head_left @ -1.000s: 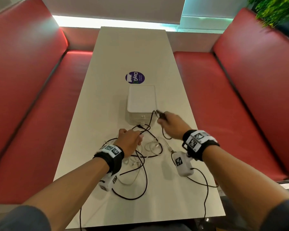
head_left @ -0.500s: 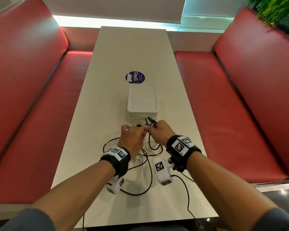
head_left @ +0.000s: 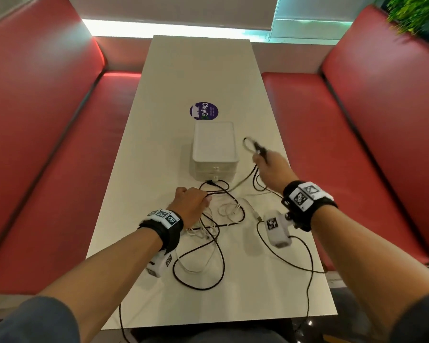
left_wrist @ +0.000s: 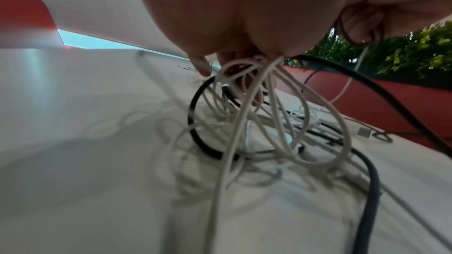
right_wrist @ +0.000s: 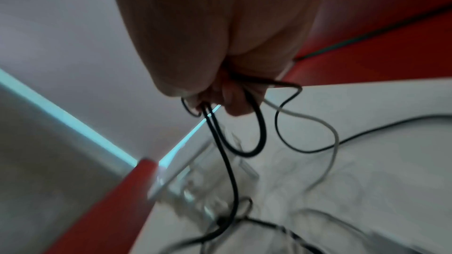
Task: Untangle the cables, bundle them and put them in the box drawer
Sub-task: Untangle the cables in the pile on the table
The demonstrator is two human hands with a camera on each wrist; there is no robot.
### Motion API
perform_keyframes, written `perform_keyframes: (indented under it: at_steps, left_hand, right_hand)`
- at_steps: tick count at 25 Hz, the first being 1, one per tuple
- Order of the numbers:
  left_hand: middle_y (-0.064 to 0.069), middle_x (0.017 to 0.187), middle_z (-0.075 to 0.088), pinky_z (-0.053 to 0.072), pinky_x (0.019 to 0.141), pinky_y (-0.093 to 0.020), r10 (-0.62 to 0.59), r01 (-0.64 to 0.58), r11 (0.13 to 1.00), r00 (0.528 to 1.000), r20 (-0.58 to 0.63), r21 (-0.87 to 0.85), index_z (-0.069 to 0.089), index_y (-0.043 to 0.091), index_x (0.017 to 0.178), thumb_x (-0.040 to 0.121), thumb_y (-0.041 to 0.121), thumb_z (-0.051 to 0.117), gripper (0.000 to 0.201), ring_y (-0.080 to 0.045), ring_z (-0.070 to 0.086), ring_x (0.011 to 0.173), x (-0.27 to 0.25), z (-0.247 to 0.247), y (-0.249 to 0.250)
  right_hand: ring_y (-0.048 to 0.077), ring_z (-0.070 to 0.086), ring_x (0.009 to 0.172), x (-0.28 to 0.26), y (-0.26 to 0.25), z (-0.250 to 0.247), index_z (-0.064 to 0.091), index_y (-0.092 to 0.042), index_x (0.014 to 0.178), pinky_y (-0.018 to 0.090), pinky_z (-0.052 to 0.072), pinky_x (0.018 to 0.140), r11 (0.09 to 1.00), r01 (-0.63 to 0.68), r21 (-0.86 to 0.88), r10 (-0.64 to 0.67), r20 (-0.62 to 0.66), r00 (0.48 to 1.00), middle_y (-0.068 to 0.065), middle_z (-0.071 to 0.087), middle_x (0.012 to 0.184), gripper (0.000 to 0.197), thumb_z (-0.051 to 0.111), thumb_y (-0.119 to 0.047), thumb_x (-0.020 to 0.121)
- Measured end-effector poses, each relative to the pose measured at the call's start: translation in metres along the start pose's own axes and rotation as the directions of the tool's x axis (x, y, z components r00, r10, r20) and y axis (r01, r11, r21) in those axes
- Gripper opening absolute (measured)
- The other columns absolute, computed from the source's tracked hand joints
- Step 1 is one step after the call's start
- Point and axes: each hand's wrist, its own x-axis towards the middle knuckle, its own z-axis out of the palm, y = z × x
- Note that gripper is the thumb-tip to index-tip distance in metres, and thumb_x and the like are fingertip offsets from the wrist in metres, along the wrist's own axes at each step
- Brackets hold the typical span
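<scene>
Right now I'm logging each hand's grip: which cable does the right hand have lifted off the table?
The black cable: the right hand grips it raised beside the drawer box, while the white cables hang from the left hand.

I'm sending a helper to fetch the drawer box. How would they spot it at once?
Find the long white table between the red benches. Just nearer than its round purple sticker stands the drawer box: a small white box with two stacked, knobbed drawers, the only boxy thing among loose cables.
</scene>
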Motion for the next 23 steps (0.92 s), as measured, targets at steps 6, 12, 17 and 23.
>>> perform_keyframes:
  at_steps: [6,12,17,23]
  left_hand:
    - [0.005,0.095,0.068,0.025,0.095,-0.033,0.083,-0.082,0.996,0.996,-0.02,0.037,0.064,0.023,0.092,0.104,0.026,0.03,0.036,-0.021,0.055,0.096,0.007,-0.007,0.029]
    - [0.002,0.105,0.068,0.024,0.101,-0.035,0.197,-0.191,0.974,0.98,-0.041,0.124,0.064,0.024,0.107,0.102,0.018,0.037,0.028,-0.02,0.057,0.102,0.004,-0.006,0.031]
    - [-0.004,0.1,0.066,0.031,0.083,-0.029,0.179,-0.167,0.979,0.977,-0.113,0.115,0.069,0.018,0.098,0.103,0.02,0.04,0.029,-0.026,0.059,0.096,0.002,0.002,0.033]
    - [-0.002,0.089,0.058,0.036,0.096,-0.037,0.017,-0.017,0.998,1.0,-0.007,0.066,0.049,0.016,0.083,0.106,0.027,0.034,0.029,-0.022,0.051,0.084,-0.005,0.006,0.011]
  right_hand:
    - [0.012,0.049,0.062,-0.039,-0.008,0.059,0.053,-0.016,0.091,0.026,0.035,0.054,0.968,0.224,-0.111,-0.167,0.375,0.912,-0.005,0.055,0.073,0.025,0.05,-0.038,0.102]
    - [0.012,0.05,0.063,-0.038,-0.016,0.052,0.053,-0.022,0.086,0.026,0.035,0.054,0.922,0.297,-0.25,-0.114,0.556,0.823,-0.005,0.055,0.072,0.021,0.054,-0.037,0.1]
    - [0.019,0.053,0.065,-0.04,-0.012,0.054,0.054,-0.014,0.087,0.026,0.035,0.052,0.86,0.35,-0.372,-0.075,0.586,0.807,0.0,0.055,0.072,0.028,0.048,-0.037,0.101]
    - [0.016,0.049,0.055,-0.013,-0.014,-0.007,0.059,-0.014,0.088,0.028,0.037,0.052,0.985,0.151,-0.088,-0.13,0.21,0.969,-0.003,0.055,0.067,0.02,0.048,-0.026,0.099]
